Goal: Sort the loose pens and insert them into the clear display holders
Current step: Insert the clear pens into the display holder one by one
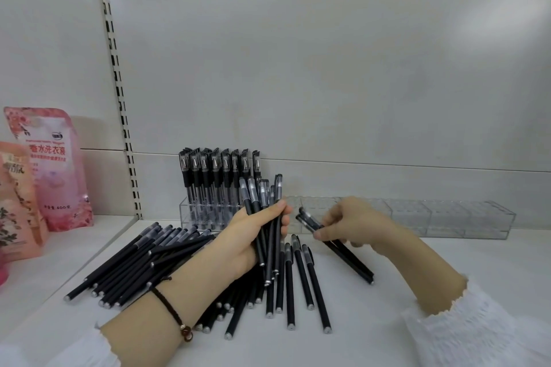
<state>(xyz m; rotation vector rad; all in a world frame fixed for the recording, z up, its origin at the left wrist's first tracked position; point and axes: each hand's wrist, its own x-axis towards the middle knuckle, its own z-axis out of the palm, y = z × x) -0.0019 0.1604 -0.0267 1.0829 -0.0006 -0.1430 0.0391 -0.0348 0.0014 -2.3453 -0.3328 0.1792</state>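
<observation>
My left hand (256, 232) grips a bundle of several black pens (262, 197), caps up, above the shelf. My right hand (354, 223) pinches two black pens (348, 256) that slant down to the right, with their caps towards the bundle. A heap of loose black pens (140, 262) lies on the white shelf, to the left of and beneath my left forearm. More loose pens (301, 280) lie fanned out between my arms. A clear holder (190, 214) at the back has a row of capped pens (217, 173) standing in it. Empty clear holders (447, 214) stretch to the right.
Pink detergent pouches (50, 170) stand at the left on the adjoining shelf. A slotted metal upright (119, 83) runs up the white back panel (328, 68). Bare white shelf (432, 253) lies in front of the empty holders.
</observation>
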